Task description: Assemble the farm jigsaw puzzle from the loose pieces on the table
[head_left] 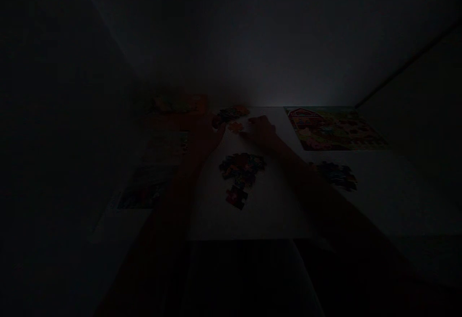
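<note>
The view is very dark. An orange puzzle piece [236,127] lies on the white table [216,221] between my hands. My left hand [208,127] is to its left, thumb toward it, beside a far heap of puzzle pieces [234,111]; darkness hides its other fingers. To the right of the orange piece is my right hand [262,127], with thumb and fingers apart and nothing visible between them. Nearer me lies another heap of puzzle pieces [241,167], with a dark reddish piece [236,197] at its near edge.
A farm picture with a red barn [335,127] lies flat at the right. Below it, dark puzzle pieces [335,175] are partly behind my right forearm. At the left are a dim picture sheet [140,194] and an orange-toned item [180,103]. A pale wall [288,43] rises behind the table.
</note>
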A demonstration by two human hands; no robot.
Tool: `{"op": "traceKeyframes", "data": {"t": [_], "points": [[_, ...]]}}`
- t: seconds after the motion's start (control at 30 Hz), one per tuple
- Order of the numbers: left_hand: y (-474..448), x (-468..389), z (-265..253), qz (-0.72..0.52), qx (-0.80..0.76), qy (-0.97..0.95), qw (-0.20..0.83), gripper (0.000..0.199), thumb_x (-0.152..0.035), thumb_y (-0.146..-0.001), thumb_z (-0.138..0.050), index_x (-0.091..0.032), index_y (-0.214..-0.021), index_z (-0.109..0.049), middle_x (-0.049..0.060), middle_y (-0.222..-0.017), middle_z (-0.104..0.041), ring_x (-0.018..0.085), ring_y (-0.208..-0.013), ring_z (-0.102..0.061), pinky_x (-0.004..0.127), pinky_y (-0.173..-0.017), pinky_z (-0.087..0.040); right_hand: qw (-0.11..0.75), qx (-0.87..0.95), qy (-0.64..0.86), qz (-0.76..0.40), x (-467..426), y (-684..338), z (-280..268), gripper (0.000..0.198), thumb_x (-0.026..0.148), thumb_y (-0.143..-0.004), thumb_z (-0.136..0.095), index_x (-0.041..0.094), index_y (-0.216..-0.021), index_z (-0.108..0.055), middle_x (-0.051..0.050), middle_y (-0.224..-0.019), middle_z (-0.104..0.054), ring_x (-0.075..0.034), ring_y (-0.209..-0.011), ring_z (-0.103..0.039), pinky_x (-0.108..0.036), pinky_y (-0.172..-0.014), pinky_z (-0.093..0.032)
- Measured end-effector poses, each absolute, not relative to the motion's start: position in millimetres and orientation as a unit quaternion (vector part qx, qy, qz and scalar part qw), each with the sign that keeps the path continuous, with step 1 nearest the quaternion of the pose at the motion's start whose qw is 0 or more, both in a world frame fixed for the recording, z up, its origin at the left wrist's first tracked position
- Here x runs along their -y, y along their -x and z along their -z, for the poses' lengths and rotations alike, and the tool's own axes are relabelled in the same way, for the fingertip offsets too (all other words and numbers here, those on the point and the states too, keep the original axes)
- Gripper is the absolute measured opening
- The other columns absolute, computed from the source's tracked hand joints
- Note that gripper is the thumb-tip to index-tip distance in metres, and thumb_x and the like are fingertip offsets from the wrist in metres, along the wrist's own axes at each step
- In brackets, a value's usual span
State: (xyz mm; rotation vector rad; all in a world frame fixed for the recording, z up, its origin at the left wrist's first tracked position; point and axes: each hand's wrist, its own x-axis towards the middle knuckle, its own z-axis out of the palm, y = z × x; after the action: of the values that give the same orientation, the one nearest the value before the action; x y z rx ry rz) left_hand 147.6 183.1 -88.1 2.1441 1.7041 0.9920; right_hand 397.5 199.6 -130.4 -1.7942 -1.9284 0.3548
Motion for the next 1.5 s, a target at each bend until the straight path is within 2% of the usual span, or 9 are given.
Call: {"op": "traceKeyframes", "data": {"t": [0.1,0.27,0.5,0.7,0.87,1.0,1.17,1.33,1.5], "points": [[-147.1,-184.2,88.6,-0.325,-0.585,-0.734,0.119,0.009,-0.035,-0.107,-0.075,-0.026,-0.106,-0.072,0.011,-0.114,-0.083,0.030,-0.108,-0.078,0.043,-0.099,-0.061,0.245,0.707,0.656,-0.099,-196.8,-391.4,134.2,0.068,0.071,-0.097,-0.083,0.023,-0.146,-0.080,-0.025,-0.158,-0.064,-0.050,-0.148,-0.064,-0.075,-0.123,-0.049],[-146.9,-185.3,90.9,-0.322,-0.593,-0.730,0.112,0.012,-0.037,-0.107,-0.075,-0.025,-0.105,-0.072,0.011,-0.112,-0.084,0.030,-0.105,-0.078,0.044,-0.098,-0.061,0.268,0.718,0.634,-0.100,-197.4,-376.8,131.7,0.051,0.060,-0.094,-0.089,0.024,-0.131,-0.083,-0.022,-0.152,-0.073,-0.049,-0.147,-0.065,-0.074,-0.123,-0.046],[-146.2,-185.8,92.2,-0.328,-0.598,-0.721,0.121,0.014,-0.038,-0.109,-0.071,-0.025,-0.108,-0.076,0.011,-0.110,-0.084,0.030,-0.103,-0.079,0.044,-0.098,-0.062,0.427,0.685,0.487,-0.332,-197.9,-386.1,132.5,0.071,0.076,-0.084,-0.087,0.028,-0.134,-0.069,-0.010,-0.119,-0.084,-0.031,-0.105,-0.078,-0.048,-0.095,-0.062],[-144.5,-188.5,93.2,-0.341,-0.595,-0.718,0.116,0.019,-0.038,-0.112,-0.064,-0.024,-0.112,-0.077,0.013,-0.114,-0.084,0.032,-0.106,-0.079,0.046,-0.102,-0.062,0.519,0.683,0.417,-0.301,-189.6,-389.1,119.7,0.059,0.083,-0.081,-0.089,0.029,-0.100,-0.081,-0.011,-0.124,-0.077,-0.029,-0.107,-0.074,-0.045,-0.090,-0.063],[-144.5,-189.4,90.8,-0.337,-0.600,-0.717,0.112,0.021,-0.040,-0.114,-0.062,-0.026,-0.108,-0.077,0.011,-0.112,-0.084,0.029,-0.103,-0.078,0.044,-0.099,-0.062,0.480,0.691,0.406,-0.358,-172.4,-397.8,96.1,0.046,0.070,-0.091,-0.084,0.028,-0.109,-0.084,-0.005,-0.099,-0.080,-0.020,-0.076,-0.066,-0.040,-0.075,-0.060],[-145.0,-187.5,90.1,-0.328,-0.606,-0.716,0.113,0.024,-0.042,-0.114,-0.061,-0.025,-0.109,-0.076,0.012,-0.112,-0.084,0.030,-0.101,-0.077,0.045,-0.098,-0.061,0.448,0.708,0.397,-0.375,-152.2,-404.1,82.3,0.035,0.051,-0.094,-0.081,0.027,-0.119,-0.085,-0.001,-0.082,-0.076,-0.021,-0.075,-0.067,-0.040,-0.076,-0.060],[-145.5,-189.7,95.0,-0.328,-0.612,-0.711,0.113,0.025,-0.044,-0.115,-0.061,-0.026,-0.106,-0.075,0.011,-0.110,-0.083,0.030,-0.102,-0.078,0.044,-0.098,-0.061,0.490,0.669,0.403,-0.387,-148.2,-402.4,86.7,0.040,0.063,-0.092,-0.084,0.027,-0.109,-0.082,-0.003,-0.092,-0.080,-0.019,-0.073,-0.066,-0.037,-0.068,-0.058],[-143.0,-191.5,96.4,-0.324,-0.607,-0.717,0.114,0.022,-0.042,-0.114,-0.064,-0.026,-0.103,-0.074,0.011,-0.109,-0.083,0.031,-0.104,-0.078,0.045,-0.099,-0.061,0.503,0.635,0.395,-0.434,-152.8,-404.1,90.6,0.061,0.065,-0.080,-0.098,0.030,-0.126,-0.075,0.000,-0.090,-0.080,-0.019,-0.073,-0.067,-0.032,-0.064,-0.055],[-142.5,-192.2,97.7,-0.316,-0.611,-0.718,0.106,0.022,-0.042,-0.114,-0.063,-0.025,-0.105,-0.075,0.011,-0.106,-0.082,0.031,-0.100,-0.077,0.045,-0.097,-0.061,0.477,0.649,0.391,-0.445,-148.0,-406.0,85.8,0.051,0.069,-0.081,-0.098,0.026,-0.098,-0.076,-0.004,-0.089,-0.081,-0.018,-0.070,-0.066,-0.034,-0.061,-0.054]]}}
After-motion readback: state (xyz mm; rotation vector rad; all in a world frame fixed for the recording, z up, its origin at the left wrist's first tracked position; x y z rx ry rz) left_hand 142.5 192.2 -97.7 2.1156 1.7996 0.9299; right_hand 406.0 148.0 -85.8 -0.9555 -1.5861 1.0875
